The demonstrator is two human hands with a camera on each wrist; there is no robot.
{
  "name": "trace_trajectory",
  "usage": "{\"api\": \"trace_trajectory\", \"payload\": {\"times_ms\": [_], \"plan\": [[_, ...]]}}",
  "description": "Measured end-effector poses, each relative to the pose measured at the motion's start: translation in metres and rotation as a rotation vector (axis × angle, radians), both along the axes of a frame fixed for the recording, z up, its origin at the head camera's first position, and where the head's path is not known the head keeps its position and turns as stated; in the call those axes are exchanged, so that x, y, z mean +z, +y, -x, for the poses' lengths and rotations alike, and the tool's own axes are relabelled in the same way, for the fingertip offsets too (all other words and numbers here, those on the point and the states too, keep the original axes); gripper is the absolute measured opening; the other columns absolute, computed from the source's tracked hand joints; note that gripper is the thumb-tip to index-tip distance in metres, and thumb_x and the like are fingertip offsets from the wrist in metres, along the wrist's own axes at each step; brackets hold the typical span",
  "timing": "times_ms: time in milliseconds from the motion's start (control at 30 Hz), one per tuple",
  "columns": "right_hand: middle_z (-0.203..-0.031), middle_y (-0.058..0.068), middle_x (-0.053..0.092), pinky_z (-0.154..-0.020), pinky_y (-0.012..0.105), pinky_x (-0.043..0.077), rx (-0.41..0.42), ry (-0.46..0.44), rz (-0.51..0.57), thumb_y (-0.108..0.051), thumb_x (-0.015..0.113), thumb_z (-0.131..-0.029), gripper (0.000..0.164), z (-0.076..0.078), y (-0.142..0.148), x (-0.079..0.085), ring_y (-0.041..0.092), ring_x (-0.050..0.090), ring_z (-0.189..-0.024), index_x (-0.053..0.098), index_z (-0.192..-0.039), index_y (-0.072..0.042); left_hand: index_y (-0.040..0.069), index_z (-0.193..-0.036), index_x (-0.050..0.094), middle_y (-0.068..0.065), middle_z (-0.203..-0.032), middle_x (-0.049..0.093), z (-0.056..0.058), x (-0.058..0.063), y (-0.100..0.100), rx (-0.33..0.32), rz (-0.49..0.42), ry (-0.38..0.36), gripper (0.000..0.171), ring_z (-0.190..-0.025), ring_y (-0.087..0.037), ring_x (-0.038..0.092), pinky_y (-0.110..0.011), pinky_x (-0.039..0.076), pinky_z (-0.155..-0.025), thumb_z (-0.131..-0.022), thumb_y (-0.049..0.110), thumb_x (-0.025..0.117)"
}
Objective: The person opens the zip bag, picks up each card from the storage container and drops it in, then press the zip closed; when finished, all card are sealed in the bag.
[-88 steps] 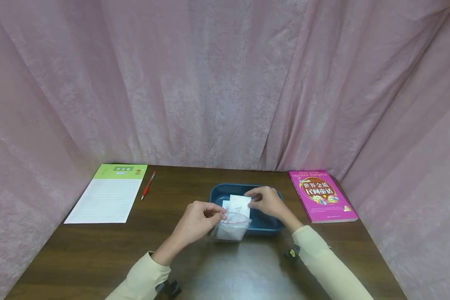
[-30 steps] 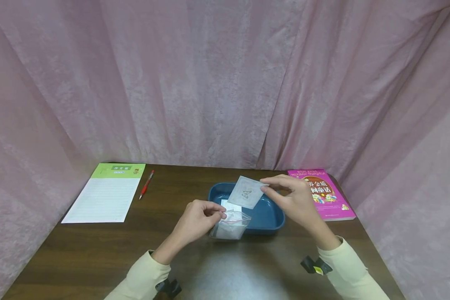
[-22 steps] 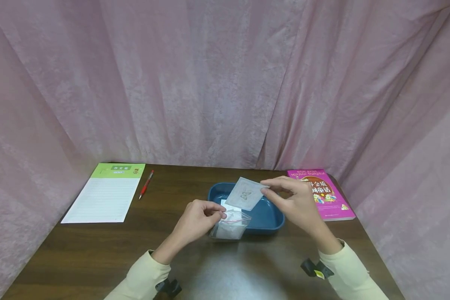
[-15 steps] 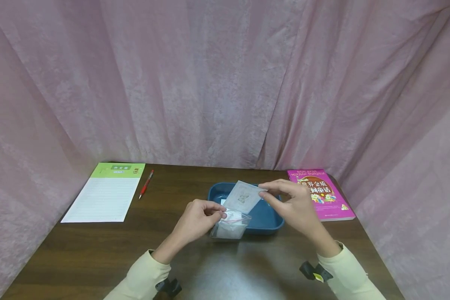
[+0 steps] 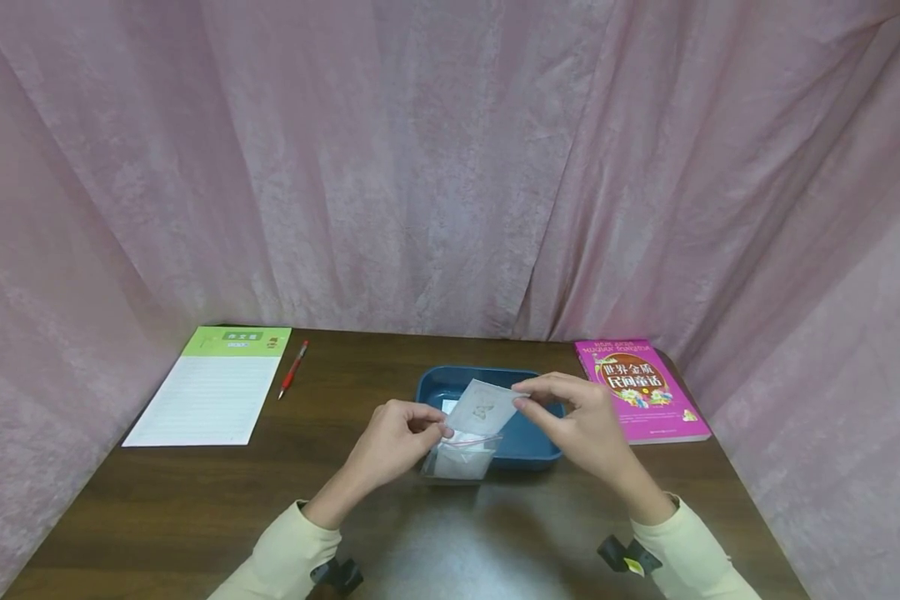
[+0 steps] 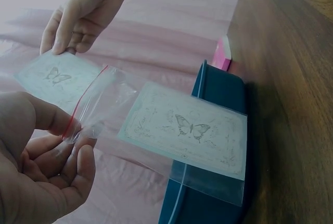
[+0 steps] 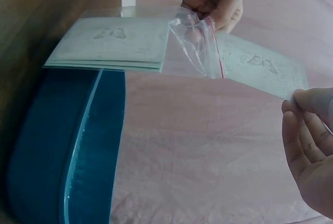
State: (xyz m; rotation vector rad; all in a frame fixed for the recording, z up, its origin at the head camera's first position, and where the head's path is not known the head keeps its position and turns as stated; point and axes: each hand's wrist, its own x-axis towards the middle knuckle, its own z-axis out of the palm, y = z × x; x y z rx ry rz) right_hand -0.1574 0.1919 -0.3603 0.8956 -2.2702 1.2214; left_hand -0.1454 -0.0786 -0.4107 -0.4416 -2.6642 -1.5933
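My left hand [image 5: 390, 442] pinches the mouth edge of a clear zip-lock bag [image 5: 427, 468] with a red seal line. Several pale cards [image 7: 112, 41] lie stacked inside it; the front one [image 6: 187, 130] bears a butterfly print. Another butterfly card [image 5: 482, 408] is pinched at one corner between thumb and fingers of my right hand [image 5: 581, 421]. That card's near edge is at the bag's mouth; whether it is inside cannot be told. Both bag and card are held above the front left of a blue tray [image 5: 532, 437].
Inside the tray, part of a white piece [image 5: 448, 406] shows behind the held card. A pink book [image 5: 648, 417] lies to the right. On the left are a lined writing pad [image 5: 202, 400] and a red pen [image 5: 292, 371]. A pink curtain [image 5: 435, 167] encloses the table.
Earlier, my right hand was at the card above the tray, then drew it up and right. Over the last second it lowers the card toward the bag. My left hand stays put.
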Motion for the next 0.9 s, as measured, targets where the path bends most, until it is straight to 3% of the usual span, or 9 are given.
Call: {"api": "trace_trajectory", "payload": {"times_ms": [167, 400, 667, 900], "plan": [[-0.097, -0.006, 0.077, -0.071, 0.024, 0.056, 0.017, -0.001, -0.011, -0.003, 0.082, -0.084, 0.022, -0.002, 0.0, -0.001, 0.008, 0.069, -0.086, 0.081, -0.102, -0.015, 0.013, -0.101, 0.082, 0.005, -0.089, 0.076, 0.0, 0.001, 0.0, 0.005, 0.003, 0.004, 0.016, -0.068, -0.013, 0.057, -0.024, 0.042, -0.05, -0.093, 0.01, 0.068], [-0.098, -0.006, 0.077, -0.07, 0.024, 0.055, 0.053, 0.035, -0.033, -0.002, 0.082, -0.084, 0.023, -0.002, 0.001, -0.003, 0.007, 0.069, -0.086, 0.081, -0.102, -0.016, 0.017, -0.102, 0.082, 0.005, -0.09, 0.075, 0.0, 0.001, 0.0, 0.013, 0.022, 0.011, 0.018, -0.063, -0.012, 0.052, -0.024, 0.037, -0.048, -0.094, 0.011, 0.068], [-0.099, -0.008, 0.076, -0.068, 0.023, 0.055, 0.111, 0.067, -0.069, 0.0, 0.082, -0.083, 0.026, -0.001, -0.003, -0.007, 0.007, 0.07, -0.088, 0.08, -0.103, -0.016, 0.022, -0.098, 0.083, 0.008, -0.09, 0.076, 0.001, 0.001, 0.003, 0.038, 0.02, 0.034, 0.017, -0.068, -0.009, 0.06, -0.025, 0.045, -0.053, -0.091, 0.013, 0.07], [-0.097, -0.006, 0.077, -0.066, 0.015, 0.05, 0.14, 0.114, -0.08, 0.002, 0.083, -0.081, 0.025, -0.002, -0.007, -0.014, 0.01, 0.071, -0.089, 0.08, -0.101, -0.013, 0.023, -0.097, 0.083, 0.009, -0.09, 0.076, 0.0, 0.002, 0.004, 0.048, 0.01, 0.045, 0.016, -0.07, -0.008, 0.061, -0.025, 0.048, -0.056, -0.091, 0.014, 0.07]]}}
